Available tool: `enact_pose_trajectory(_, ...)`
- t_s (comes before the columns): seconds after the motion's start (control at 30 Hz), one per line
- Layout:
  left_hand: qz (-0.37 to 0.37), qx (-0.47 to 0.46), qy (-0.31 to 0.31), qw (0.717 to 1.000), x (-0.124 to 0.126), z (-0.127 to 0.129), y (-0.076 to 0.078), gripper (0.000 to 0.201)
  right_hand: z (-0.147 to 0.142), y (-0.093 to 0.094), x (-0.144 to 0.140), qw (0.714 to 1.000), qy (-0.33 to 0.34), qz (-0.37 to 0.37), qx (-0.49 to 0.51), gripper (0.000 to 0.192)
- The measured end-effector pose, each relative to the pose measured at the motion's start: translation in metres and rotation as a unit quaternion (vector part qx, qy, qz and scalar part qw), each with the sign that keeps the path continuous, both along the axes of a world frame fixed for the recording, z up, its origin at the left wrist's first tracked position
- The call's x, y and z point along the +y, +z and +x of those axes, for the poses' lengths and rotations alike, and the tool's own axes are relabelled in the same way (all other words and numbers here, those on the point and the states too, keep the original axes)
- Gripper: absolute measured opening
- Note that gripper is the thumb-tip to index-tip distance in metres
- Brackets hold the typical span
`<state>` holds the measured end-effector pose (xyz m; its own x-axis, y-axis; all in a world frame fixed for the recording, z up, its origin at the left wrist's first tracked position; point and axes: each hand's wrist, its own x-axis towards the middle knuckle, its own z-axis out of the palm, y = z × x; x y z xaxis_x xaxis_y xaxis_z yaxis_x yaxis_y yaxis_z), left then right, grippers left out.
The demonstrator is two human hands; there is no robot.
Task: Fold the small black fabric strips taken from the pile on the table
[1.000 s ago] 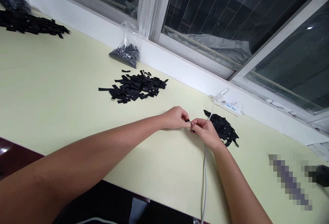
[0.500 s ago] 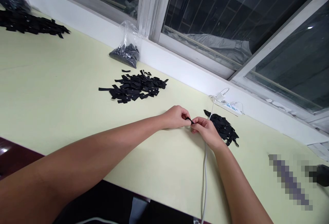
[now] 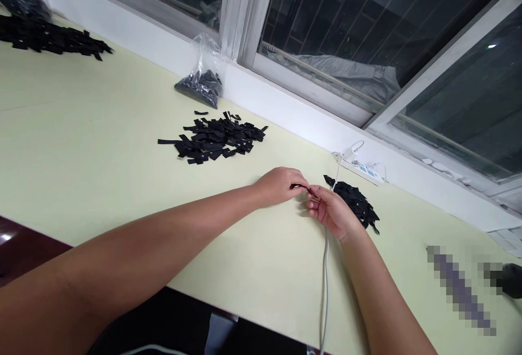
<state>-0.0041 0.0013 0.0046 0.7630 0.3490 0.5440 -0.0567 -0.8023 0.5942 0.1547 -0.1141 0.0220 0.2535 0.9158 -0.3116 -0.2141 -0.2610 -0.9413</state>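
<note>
Two bare hands meet near the middle of a pale yellow table [image 3: 81, 126], both working one small black strip [image 3: 304, 188].

Left hand [image 3: 279, 185]: forearm entering from the near left, fingers curled, thumb and forefinger pinching the left end of the strip.

Right hand [image 3: 332, 211]: forearm entering from the near right, palm turned partly up, fingertips closed on the right end of the strip. The strip is held between the two hands, just above the tabletop; its exact shape is too small to tell.

Small pile of black strips [image 3: 354, 203]: lying on the table just beyond and to the right of the right hand, touching or nearly touching it.

Large pile of black strips [image 3: 216, 138]: on the table farther off, to the left of the hands, well apart from them.

Clear plastic bag [image 3: 202, 75]: holding dark pieces, standing against the white window ledge [image 3: 285, 107] beyond the large pile.

Long heap of black strips [image 3: 49, 39]: at the far left corner of the table.

White cable [image 3: 325, 273]: running from the near edge of the table, under the right wrist, to a white power strip [image 3: 362, 169] by the ledge.

Window [image 3: 367, 29]: dark panes in white frames along the far side.
</note>
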Motion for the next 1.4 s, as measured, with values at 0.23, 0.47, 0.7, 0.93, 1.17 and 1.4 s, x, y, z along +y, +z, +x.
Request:
enact_pose_trajectory(0.23, 0.004, 0.017, 0.024, 1.0, 0.0, 0.0, -0.002, 0.022, 0.025, 0.007, -0.003, 0.961, -0.085, 0.02, -0.262, 0.038)
enact_pose_trajectory(0.47, -0.023, 0.042, 0.014, 0.999, -0.003, -0.003, 0.0, 0.019, 0.112, 0.004, -0.028, 0.818, -0.26, -0.073, -0.508, 0.039)
enact_pose_trajectory(0.7, -0.033, 0.063, 0.012, 0.997, -0.004, -0.004, -0.001, 0.021, 0.151, -0.02, -0.041, 0.752, -0.368, -0.158, -0.523, 0.042)
enact_pose_trajectory(0.93, -0.02, 0.069, 0.023, 0.997, -0.004, -0.004, 0.0, 0.022, 0.149, -0.023, -0.04, 0.722, -0.478, -0.105, -0.489, 0.048)
enact_pose_trajectory(1.17, 0.004, 0.072, 0.064, 0.995, 0.002, -0.001, -0.007, 0.022, 0.13, -0.019, -0.03, 0.72, -0.419, -0.084, -0.546, 0.055)
enact_pose_trajectory(1.4, 0.032, 0.107, 0.065, 0.992, 0.003, -0.002, -0.01, 0.027, 0.104, -0.038, -0.011, 0.709, -0.15, -0.193, -0.662, 0.074)
